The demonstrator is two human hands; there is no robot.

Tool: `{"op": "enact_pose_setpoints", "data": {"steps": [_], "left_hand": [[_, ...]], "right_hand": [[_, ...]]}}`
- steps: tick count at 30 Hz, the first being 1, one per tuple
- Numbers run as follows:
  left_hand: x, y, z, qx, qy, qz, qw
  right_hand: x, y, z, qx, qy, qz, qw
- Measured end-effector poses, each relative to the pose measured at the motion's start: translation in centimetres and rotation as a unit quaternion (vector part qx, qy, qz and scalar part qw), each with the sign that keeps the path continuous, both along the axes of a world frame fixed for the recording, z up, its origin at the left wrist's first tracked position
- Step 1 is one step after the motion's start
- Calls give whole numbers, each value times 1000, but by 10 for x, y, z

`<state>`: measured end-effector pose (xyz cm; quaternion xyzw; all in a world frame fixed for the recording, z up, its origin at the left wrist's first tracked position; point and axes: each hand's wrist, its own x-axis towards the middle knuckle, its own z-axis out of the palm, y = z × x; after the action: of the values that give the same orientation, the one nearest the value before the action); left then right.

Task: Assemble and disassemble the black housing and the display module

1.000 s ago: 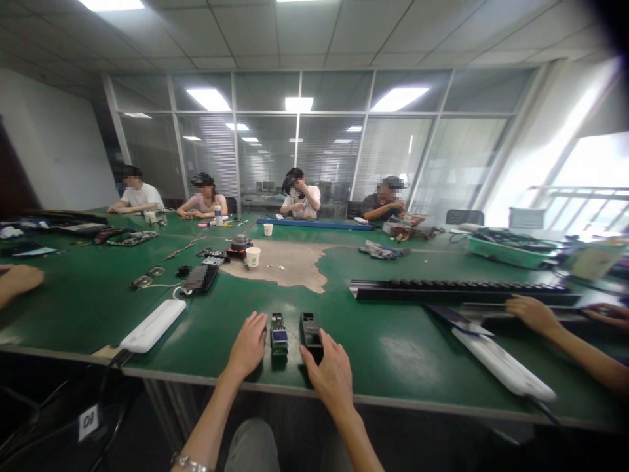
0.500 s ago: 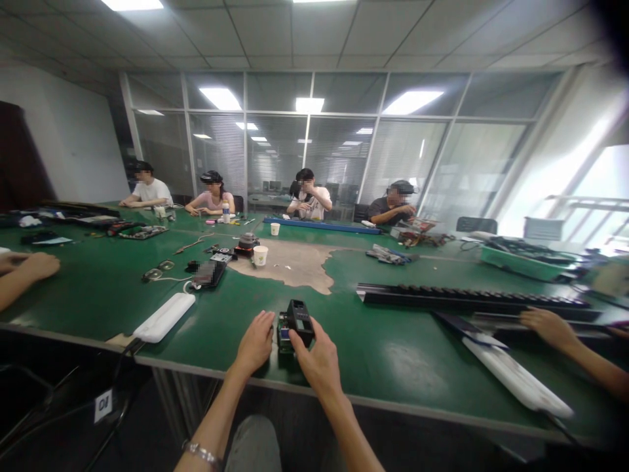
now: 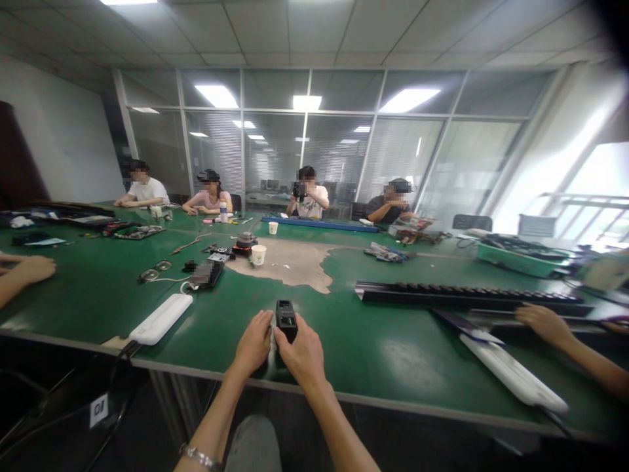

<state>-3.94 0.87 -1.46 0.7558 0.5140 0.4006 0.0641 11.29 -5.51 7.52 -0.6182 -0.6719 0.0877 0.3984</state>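
My right hand [image 3: 302,351] grips a black plastic housing [image 3: 285,314] with rectangular openings in its top, thumb on the near left side and fingers round the right side. The housing stands on the table near its front edge, and the green circuit board seen earlier beside it is now hidden. Just left of the housing, my left hand [image 3: 254,344] rests with fingers stretched forward and nothing visible in it. A narrow gap of table shows between this hand and the housing.
White power strips [image 3: 162,319] lie left and right on the green table [image 3: 339,328]. Ahead are a paper cup [image 3: 258,255], glasses [image 3: 154,271] and a long black rail [image 3: 466,296]. A co-worker's hand [image 3: 545,324] is at right, another's [image 3: 34,269] at left. Several people sit opposite.
My right hand has moved left with the black housing, bringing it upright over where the circuit board stood. The board has gone out of sight. My left hand has hardly moved.
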Motion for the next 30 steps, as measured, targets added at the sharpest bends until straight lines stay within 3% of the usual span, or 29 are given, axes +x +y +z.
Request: {"op": "enact_pose_setpoints", "data": {"steps": [8,13,20,30], "left_hand": [[0,-1,10,-37,1,-24,999],[-1,-2,13,-51,11,-31,998],[1,-5,19,-69,61,-21,996],[1,-7,22,-59,91,-18,994]], "right_hand": [[-1,-4,-31,-14,-18,-8,1000],[1,-2,-49,27,1,12,1000],[11,11,-52,27,29,20,999],[6,4,-53,44,26,25,998]]}}
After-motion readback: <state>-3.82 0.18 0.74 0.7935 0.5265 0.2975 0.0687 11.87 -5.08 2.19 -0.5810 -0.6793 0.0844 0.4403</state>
